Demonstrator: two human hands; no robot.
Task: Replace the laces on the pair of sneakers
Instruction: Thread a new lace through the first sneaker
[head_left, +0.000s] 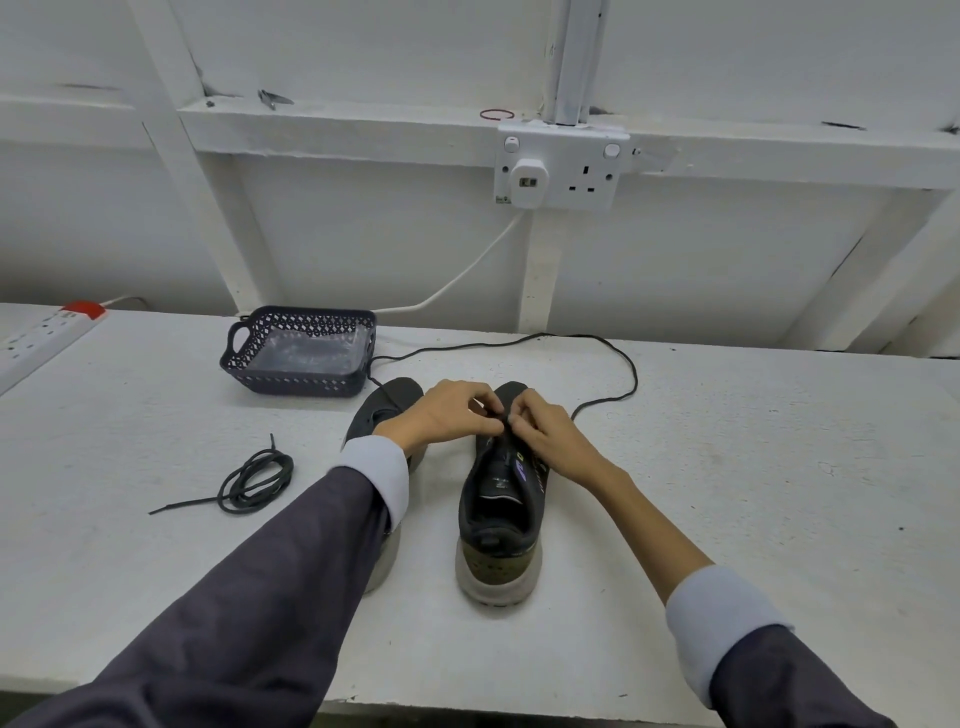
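Centre frame, the left sleeve (291, 571) hides most of the left sneaker (384, 410). The left hand (447, 415) and right hand (545, 431) mask where the black lace (613, 353) enters the right sneaker (498, 519). A power strip (36, 338) is cut off at the left edge.

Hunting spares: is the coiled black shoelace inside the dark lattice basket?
No, the coiled black shoelace lies on the white table, outside the dark lattice basket.

The right sneaker (498, 525) is showing black fabric, an olive heel patch, a purple mark on its side and an off-white sole. The left sneaker (382, 402) is looking black. The coiled lace (257, 475) and the long lace (623, 358) are both appearing black. The basket (291, 382) is showing a dark blue-grey lattice of diamond holes. The worktop (727, 467) is looking white.
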